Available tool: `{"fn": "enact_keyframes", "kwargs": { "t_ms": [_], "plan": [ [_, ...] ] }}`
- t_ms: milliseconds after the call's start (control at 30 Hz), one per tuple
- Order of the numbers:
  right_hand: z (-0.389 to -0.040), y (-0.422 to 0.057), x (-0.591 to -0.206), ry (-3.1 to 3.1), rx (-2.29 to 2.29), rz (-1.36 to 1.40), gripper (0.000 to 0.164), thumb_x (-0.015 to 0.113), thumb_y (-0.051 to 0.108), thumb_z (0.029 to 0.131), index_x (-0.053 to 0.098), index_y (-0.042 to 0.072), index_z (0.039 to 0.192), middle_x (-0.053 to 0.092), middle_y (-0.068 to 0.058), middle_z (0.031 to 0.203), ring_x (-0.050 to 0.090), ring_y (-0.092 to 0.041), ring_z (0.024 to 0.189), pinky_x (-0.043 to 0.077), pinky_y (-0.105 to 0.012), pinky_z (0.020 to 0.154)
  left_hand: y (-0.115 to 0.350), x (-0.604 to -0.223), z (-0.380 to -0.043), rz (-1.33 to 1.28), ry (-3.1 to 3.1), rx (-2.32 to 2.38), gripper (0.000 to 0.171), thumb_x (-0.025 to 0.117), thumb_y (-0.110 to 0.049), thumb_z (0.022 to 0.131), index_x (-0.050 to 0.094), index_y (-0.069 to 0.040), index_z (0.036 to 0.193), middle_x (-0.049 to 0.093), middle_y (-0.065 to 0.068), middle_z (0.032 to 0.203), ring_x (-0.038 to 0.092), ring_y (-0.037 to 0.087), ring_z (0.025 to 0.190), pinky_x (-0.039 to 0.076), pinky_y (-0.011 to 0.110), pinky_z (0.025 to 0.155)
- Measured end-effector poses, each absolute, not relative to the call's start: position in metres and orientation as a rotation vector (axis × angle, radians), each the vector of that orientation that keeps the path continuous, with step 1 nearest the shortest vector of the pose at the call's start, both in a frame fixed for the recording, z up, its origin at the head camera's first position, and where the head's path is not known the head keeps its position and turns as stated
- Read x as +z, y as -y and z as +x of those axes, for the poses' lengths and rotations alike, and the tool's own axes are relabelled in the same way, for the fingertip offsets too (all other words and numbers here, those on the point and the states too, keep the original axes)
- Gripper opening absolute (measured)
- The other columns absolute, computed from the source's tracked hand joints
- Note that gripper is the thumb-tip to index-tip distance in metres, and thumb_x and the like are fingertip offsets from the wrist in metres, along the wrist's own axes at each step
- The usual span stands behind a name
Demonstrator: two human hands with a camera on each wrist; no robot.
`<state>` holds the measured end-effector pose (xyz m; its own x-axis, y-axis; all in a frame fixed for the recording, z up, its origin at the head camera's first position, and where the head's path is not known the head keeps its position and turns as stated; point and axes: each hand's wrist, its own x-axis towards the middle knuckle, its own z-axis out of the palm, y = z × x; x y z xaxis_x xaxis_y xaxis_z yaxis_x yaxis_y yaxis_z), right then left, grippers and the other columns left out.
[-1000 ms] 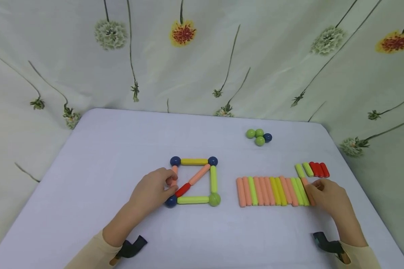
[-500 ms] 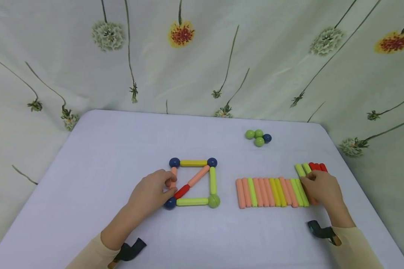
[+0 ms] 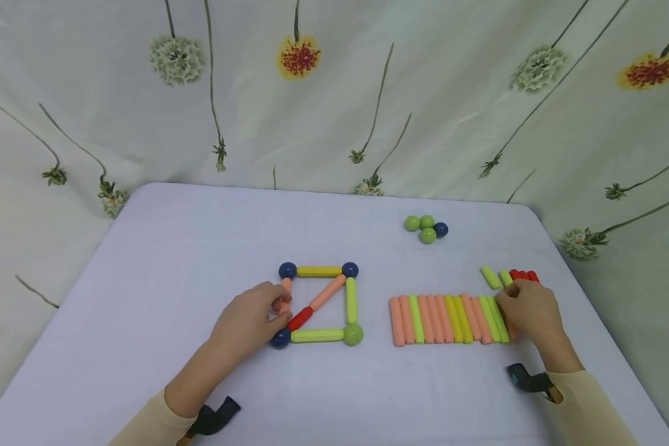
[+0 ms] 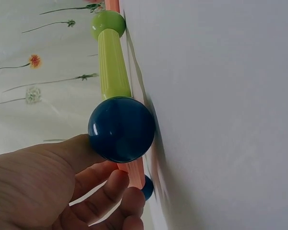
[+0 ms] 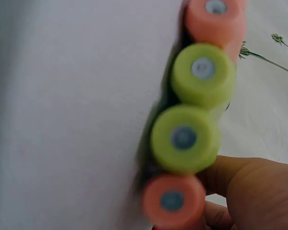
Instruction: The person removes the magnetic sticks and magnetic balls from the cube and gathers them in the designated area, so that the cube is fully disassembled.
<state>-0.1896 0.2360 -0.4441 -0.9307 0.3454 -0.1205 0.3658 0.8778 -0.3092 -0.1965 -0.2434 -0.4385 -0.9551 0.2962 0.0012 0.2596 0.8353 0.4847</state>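
Observation:
My left hand [image 3: 251, 316] pinches the salmon magnetic stick [image 3: 286, 284] on the left side of a flat square frame, thumb by the dark blue ball [image 4: 121, 129] at its near corner. The frame also has a yellow stick [image 3: 319, 271], two green sticks, more balls, and a red [image 3: 300, 319] and salmon diagonal. My right hand [image 3: 533, 310] holds the last salmon stick [image 5: 174, 201] at the right end of a row of sticks [image 3: 440, 319]; its fingers hide that stick's far part. Just beyond its fingertips lies a short green stick [image 3: 490, 277], tilted.
Another short green stick [image 3: 505, 277] and short red sticks [image 3: 524, 274] lie beyond the right hand, partly covered. Several green balls [image 3: 412, 223] and a dark blue ball [image 3: 441, 230] sit at the back of the white table [image 3: 212, 223]. A flowered cloth [image 3: 451, 93] hangs behind.
My right hand has moved away from me, up along the end of the row. The nearest short green stick has shifted left, apart from its neighbour. My left hand stays in place.

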Motion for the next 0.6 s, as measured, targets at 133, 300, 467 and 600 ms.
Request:
{"fn": "enact_keyframes", "kwargs": {
  "t_ms": [133, 300, 467, 600],
  "plan": [
    [-0.188, -0.237, -0.443, -2.968, -0.514, 0.591, 0.029, 0.061, 0.02, 0.088, 0.063, -0.007, 0.098, 0.06, -0.016, 0.078, 0.053, -0.029, 0.07, 0.047, -0.032, 0.051, 0.243, -0.439, -0.196, 0.45, -2.943, 0.754, 0.027, 0.08, -0.019, 0.081, 0.069, -0.012, 0.105, 0.056, -0.003, 0.082, 0.05, 0.013, 0.068, 0.045, 0.025, 0.059],
    [-0.18, -0.239, -0.438, -2.946, -0.532, 0.555, 0.04, 0.06, 0.028, 0.091, 0.061, -0.008, 0.108, 0.062, -0.021, 0.091, 0.054, -0.033, 0.079, 0.05, -0.038, 0.058, 0.242, -0.441, -0.197, 0.465, -2.948, 0.753, 0.028, 0.08, -0.019, 0.081, 0.07, -0.011, 0.106, 0.056, -0.003, 0.082, 0.049, 0.012, 0.067, 0.044, 0.025, 0.058],
    [-0.169, -0.237, -0.432, -2.864, -0.597, 0.556, 0.047, 0.054, 0.033, 0.094, 0.058, -0.008, 0.115, 0.06, -0.023, 0.098, 0.052, -0.034, 0.085, 0.05, -0.039, 0.06, 0.242, -0.442, -0.197, 0.484, -2.955, 0.755, 0.028, 0.08, -0.019, 0.08, 0.07, -0.011, 0.105, 0.055, -0.003, 0.081, 0.049, 0.012, 0.066, 0.044, 0.025, 0.057],
    [-0.166, -0.234, -0.433, -2.834, -0.636, 0.547, 0.05, 0.054, 0.036, 0.094, 0.056, -0.006, 0.12, 0.059, -0.024, 0.103, 0.051, -0.034, 0.087, 0.051, -0.037, 0.061, 0.243, -0.443, -0.197, 0.48, -2.959, 0.753, 0.029, 0.08, -0.019, 0.08, 0.069, -0.011, 0.106, 0.056, -0.003, 0.082, 0.05, 0.012, 0.067, 0.045, 0.024, 0.059]
  ]
}}
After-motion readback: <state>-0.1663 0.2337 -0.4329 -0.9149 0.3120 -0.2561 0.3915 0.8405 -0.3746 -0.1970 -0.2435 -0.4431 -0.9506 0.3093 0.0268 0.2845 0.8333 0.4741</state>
